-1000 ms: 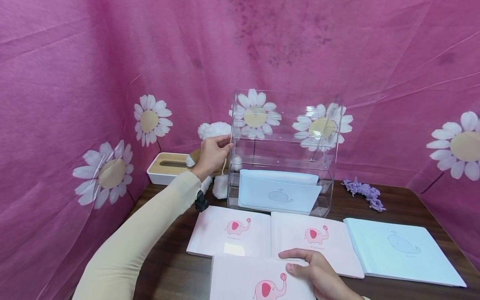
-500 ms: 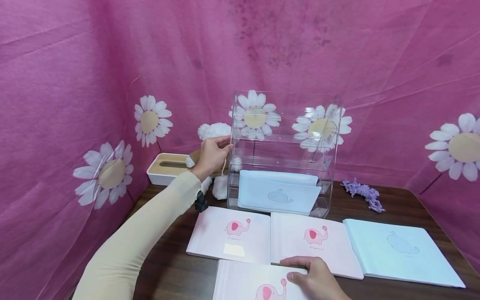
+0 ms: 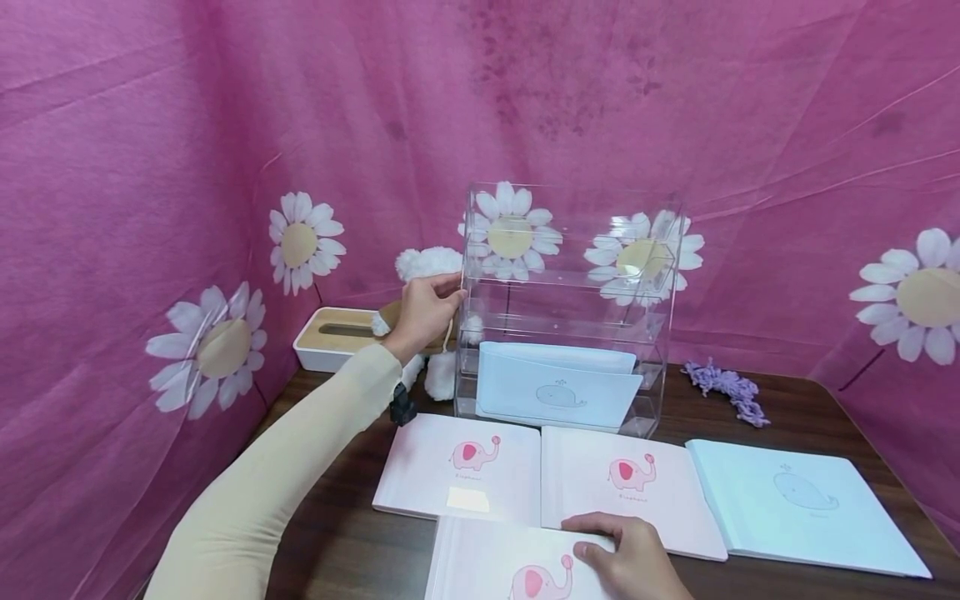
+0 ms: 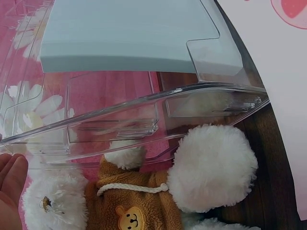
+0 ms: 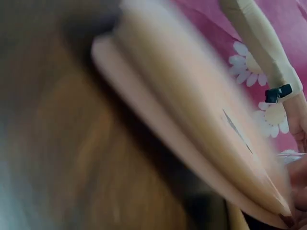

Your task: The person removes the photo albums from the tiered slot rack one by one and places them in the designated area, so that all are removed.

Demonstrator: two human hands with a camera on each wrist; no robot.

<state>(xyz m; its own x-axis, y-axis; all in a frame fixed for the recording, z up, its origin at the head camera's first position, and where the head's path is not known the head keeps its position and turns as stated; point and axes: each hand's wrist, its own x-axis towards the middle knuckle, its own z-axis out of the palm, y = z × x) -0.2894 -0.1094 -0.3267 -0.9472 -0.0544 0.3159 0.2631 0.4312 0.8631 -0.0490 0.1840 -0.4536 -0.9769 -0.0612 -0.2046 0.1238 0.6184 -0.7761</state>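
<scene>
My left hand (image 3: pixel 429 310) pinches the left side panel of a clear tiered rack (image 3: pixel 570 279), its fingertips at the panel's edge. A light blue whale booklet (image 3: pixel 517 392) stands in the rack's lowest front tier. My right hand (image 3: pixel 633 554) holds a pink elephant booklet (image 3: pixel 480 558) by its far right corner, thumb on the cover; the near part is cut off by the frame. Behind it lie another pink booklet (image 3: pixel 427 454), a third pink booklet (image 3: pixel 675 517) and a light blue booklet (image 3: pixel 810 500). The right wrist view is mostly blurred.
A plush toy in a brown outfit (image 4: pixel 139 201) sits left of the rack, partly behind my left hand. Beside it is a white box with a wooden lid (image 3: pixel 318 358). A purple knitted piece (image 3: pixel 726 390) lies right of the rack. Pink flowered cloth (image 3: pixel 360 125) hangs behind.
My right hand has shifted the held pink booklet slightly right and toward me, mostly in the first half second. The left hand stays at the rack.
</scene>
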